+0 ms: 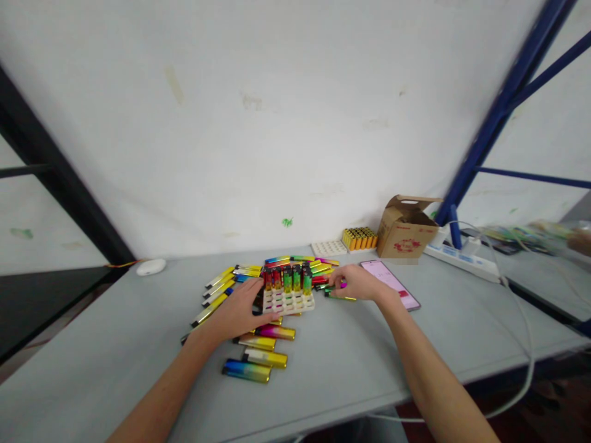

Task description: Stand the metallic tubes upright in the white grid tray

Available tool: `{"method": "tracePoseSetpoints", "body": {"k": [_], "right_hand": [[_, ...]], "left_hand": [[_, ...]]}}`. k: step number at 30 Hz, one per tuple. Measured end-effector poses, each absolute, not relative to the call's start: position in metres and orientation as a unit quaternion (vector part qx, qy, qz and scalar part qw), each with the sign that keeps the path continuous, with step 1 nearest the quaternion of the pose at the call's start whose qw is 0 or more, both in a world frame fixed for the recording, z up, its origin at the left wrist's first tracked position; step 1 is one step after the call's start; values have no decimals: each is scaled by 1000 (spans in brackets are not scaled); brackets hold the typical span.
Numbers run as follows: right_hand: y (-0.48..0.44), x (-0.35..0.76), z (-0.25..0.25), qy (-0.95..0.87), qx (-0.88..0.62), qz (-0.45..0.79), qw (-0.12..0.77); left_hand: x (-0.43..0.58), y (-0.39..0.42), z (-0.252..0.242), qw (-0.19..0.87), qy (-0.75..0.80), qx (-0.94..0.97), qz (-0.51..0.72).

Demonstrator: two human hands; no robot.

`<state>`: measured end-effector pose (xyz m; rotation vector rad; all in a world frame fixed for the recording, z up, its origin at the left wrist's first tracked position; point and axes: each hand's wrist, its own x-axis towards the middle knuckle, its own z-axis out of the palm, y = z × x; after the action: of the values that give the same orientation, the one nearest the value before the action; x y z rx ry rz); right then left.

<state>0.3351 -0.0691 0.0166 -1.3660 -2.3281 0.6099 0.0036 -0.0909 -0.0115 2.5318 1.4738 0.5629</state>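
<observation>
My left hand [237, 311] grips the left side of a white holed tray [289, 303], thumb along its front edge. Upright in the tray's back row stand several shiny lighters [287, 280], red at the left and green at the right. To the right of the tray, my right hand [355, 283] has its fingers curled down and closed around a lighter with a magenta end, mostly hidden by the fingers. Just below those fingers lies a green-yellow lighter [341, 296]. Many loose metallic lighters [247, 370] lie fanned out left of, behind and in front of the tray.
By the wall are a second white holed tray [329, 248], a block of upright yellow cylinders [359, 239] and an open cardboard box [407, 227]. A phone [390, 283] lies right of my hands. A power strip [462, 261] trails a white cable. A white oval object [151, 267] sits far left.
</observation>
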Motion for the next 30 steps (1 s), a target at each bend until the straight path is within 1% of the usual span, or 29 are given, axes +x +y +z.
{"method": "tracePoseSetpoints", "body": {"k": [4,10,12,15,20,22,26,28,30], "right_hand": [[-70,331,14,-825,-504,194,168],[-73,324,12,-830,-497,189,169],[-73,324,14,-833,-475,229,170],[-73,328,19,-820,-423,331,196],[-75,332,29,-752,-343,484,287],[-75,330,29,-704,-335,537,323],[-74,322,27,-590,-296,620,423],[-73,318,25,-538,-271,658,451],[-72,315,25,-495,-250,693,461]], "left_hand": [[2,-90,-15,76,486,848,200],[5,-92,-10,90,493,843,197],[6,-92,-9,90,497,841,193],[6,-92,-9,88,497,842,191],[5,-91,-11,83,502,841,185],[4,-91,-12,81,504,840,185],[4,-91,-13,81,501,841,187],[4,-90,-13,80,501,841,190],[4,-90,-13,79,504,839,190]]}}
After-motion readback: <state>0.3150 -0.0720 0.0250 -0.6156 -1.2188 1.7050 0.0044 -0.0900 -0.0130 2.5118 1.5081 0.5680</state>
